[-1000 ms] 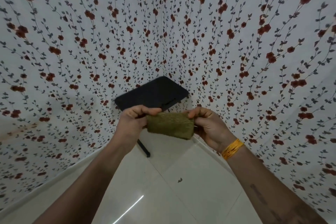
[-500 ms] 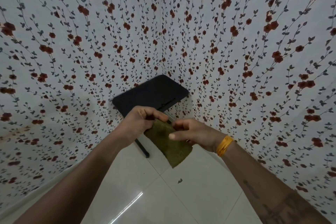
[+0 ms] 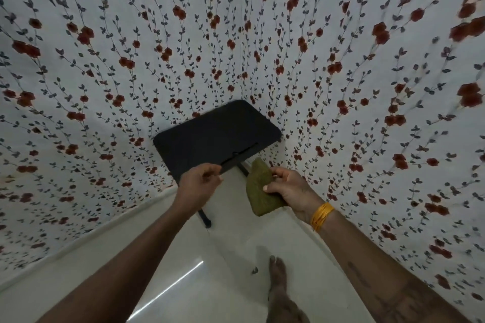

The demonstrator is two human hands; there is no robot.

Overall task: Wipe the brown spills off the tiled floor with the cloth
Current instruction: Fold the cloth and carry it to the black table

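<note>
An olive-green cloth (image 3: 259, 189) hangs folded from my right hand (image 3: 291, 189), which grips it by its right edge in the air above the floor. My left hand (image 3: 199, 181) is a short way to the left of the cloth, fingers curled shut, with nothing seen in it. The white tiled floor (image 3: 183, 257) lies below. One small dark speck (image 3: 254, 271) sits on the tiles beside a bare foot (image 3: 279, 280). No brown spill shows in this view.
A small black table (image 3: 217, 136) on thin black legs stands in the corner just beyond my hands. Floral sheets (image 3: 105, 86) with red flowers cover both walls. A bright light streak reflects on the tiles at the bottom.
My left hand has let go of the cloth and moved left. The cloth now hangs from my right hand alone. A bare foot has come into view at the bottom.
</note>
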